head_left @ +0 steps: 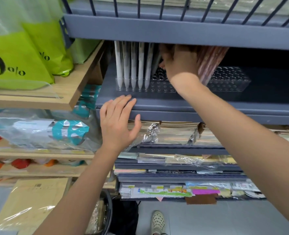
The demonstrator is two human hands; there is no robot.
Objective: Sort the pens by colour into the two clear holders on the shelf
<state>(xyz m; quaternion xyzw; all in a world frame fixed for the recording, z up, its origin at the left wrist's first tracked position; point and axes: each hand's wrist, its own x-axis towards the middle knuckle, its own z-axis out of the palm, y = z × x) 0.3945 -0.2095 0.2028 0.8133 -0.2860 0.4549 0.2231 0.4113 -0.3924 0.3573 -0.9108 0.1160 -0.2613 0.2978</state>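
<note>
Two clear holders stand side by side on the grey shelf. The left holder has several white pens upright in its front row. In the right holder a bunch of pink pens leans to the left. My right hand reaches into the shelf between the white and pink pens; its fingers curl round something dark beside the white pens, but the upper shelf hides the fingertips. My left hand rests flat, fingers straight, on the shelf's front edge below the white pens.
A grey shelf with a wire rail sits close above the pens. Below are grey trays of wrapped paper and stickers. To the left, wooden shelves carry green bags and plastic packets. A shoe shows on the floor.
</note>
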